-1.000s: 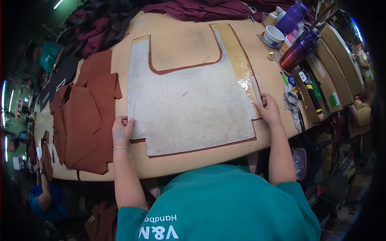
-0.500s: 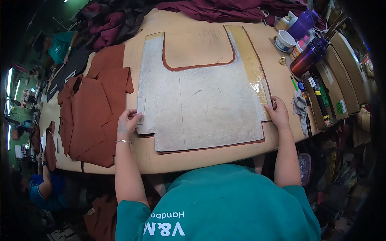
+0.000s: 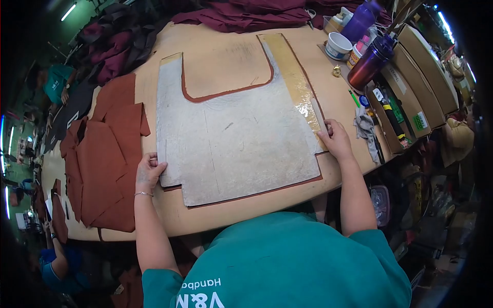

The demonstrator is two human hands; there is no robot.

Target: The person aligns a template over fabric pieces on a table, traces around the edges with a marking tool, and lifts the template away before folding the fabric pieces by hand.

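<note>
Tan worktop (image 3: 221, 66) supported the grey U-notched template (image 3: 241, 138). Left hand (image 3: 148, 172) and right hand (image 3: 337, 139) pinched its opposite side edges, seemingly suitable holds; it appeared stiff and light.

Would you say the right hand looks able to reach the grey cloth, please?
Probably yes: the right hand is at the edge of the pale panel, and only bare tabletop seems to lie between hand and grey cloth.

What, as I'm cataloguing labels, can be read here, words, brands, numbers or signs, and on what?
"V&M", upside down, last letter partly hidden: green shirt.
"Handba", upside down, cut short: same shirt.
Too small or blurred to read: marks on white tub, smaller tub, green-and-white label, cardboard box, dark sheet.
</note>
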